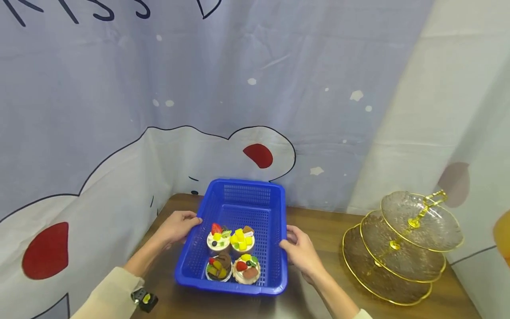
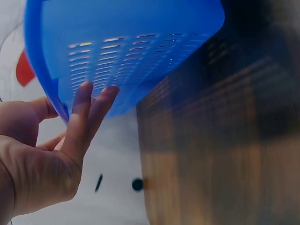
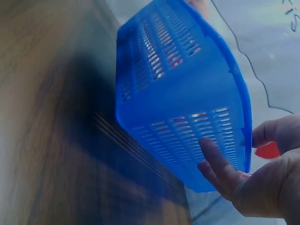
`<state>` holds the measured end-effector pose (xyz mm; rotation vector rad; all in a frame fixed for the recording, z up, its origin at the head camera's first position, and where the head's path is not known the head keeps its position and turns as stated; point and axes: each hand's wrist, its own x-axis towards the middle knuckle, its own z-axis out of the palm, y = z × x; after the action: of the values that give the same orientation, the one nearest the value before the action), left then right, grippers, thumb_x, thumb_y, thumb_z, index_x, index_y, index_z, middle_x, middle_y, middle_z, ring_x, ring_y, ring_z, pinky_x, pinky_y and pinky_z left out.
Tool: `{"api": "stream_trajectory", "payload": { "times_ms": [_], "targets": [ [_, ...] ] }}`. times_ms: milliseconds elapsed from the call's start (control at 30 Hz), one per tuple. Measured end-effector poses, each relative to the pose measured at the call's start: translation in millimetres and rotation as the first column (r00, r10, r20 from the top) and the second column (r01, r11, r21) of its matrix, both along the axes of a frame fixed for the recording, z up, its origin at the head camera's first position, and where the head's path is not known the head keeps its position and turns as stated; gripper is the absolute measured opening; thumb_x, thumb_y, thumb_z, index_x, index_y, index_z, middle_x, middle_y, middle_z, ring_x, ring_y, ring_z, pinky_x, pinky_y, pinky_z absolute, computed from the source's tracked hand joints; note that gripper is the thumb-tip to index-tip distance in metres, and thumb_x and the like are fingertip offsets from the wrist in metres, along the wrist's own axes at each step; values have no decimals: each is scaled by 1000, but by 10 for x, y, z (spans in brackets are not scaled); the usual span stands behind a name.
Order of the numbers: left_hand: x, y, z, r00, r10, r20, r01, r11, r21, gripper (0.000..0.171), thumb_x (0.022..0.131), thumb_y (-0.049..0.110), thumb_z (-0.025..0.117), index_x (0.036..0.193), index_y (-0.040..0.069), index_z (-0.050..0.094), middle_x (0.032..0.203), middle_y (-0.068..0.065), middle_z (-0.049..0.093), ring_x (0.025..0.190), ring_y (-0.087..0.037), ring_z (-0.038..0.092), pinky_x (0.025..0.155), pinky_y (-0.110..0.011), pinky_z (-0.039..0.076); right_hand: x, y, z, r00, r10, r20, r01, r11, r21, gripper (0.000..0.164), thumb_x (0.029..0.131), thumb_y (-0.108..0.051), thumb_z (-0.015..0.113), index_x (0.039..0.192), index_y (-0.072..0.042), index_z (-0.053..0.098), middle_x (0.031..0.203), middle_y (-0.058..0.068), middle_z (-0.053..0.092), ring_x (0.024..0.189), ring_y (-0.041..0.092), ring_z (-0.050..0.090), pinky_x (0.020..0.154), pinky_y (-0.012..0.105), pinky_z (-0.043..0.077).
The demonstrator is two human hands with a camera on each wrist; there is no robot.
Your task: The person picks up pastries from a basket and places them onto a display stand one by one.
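Observation:
A blue plastic basket [image 1: 271, 266] with slotted sides is held between both hands above the brown table; its shadow falls on the wood. Inside, toward the near end, sit several small toy fruit tarts, one with a strawberry [image 1: 218, 239], one with yellow cubes [image 1: 242, 240], one with brown topping [image 1: 218, 267] and one with a red berry [image 1: 246, 269]. My left hand [image 1: 178, 227] grips the left rim, thumb over the edge and fingers against the outer wall [image 2: 136, 56]. On the opposite rim, my right hand [image 1: 303, 251] grips likewise, fingertips touching the slotted wall [image 3: 187, 136].
To the right on the table [image 1: 318, 226] stands a three-tier glass stand [image 1: 398, 252] with gold rims and a gold handle. A printed curtain [image 1: 223, 88] hangs right behind the table. An orange rounded thing [image 1: 503, 235] shows at the right edge.

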<state>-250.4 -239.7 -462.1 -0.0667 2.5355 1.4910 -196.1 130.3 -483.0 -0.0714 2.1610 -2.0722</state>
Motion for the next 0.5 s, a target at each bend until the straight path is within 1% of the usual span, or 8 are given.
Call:
{"api": "stream_trajectory", "payload": {
  "times_ms": [133, 300, 500],
  "targets": [
    [0, 274, -23, 1000, 6, 13, -6, 1000, 16, 36, 105, 23, 64, 126, -6, 68, 90, -13, 74, 72, -23, 73, 62, -39, 66, 75, 241, -15, 998, -50, 25, 50, 999, 7, 55, 95, 2, 59, 148, 8, 47, 132, 33, 64, 99, 43, 74, 70, 51, 66],
    [-20, 571, -48, 1000, 12, 20, -13, 999, 47, 32, 104, 21, 64, 123, -5, 69, 88, -13, 74, 70, -23, 74, 60, -39, 66, 140, 471, -32, 995, -93, 26, 92, 995, 27, 57, 95, 3, 59, 150, 8, 44, 132, 33, 64, 98, 41, 74, 70, 52, 66],
    [-56, 838, -78, 1000, -2, -2, 2, 999, 51, 34, 104, 21, 65, 125, -5, 69, 89, -12, 74, 69, -22, 74, 59, -39, 65, 162, 716, -25, 993, -114, 37, 112, 992, 55, 60, 95, 5, 58, 153, 8, 41, 133, 33, 64, 100, 42, 74, 70, 51, 66]
  ]
}}
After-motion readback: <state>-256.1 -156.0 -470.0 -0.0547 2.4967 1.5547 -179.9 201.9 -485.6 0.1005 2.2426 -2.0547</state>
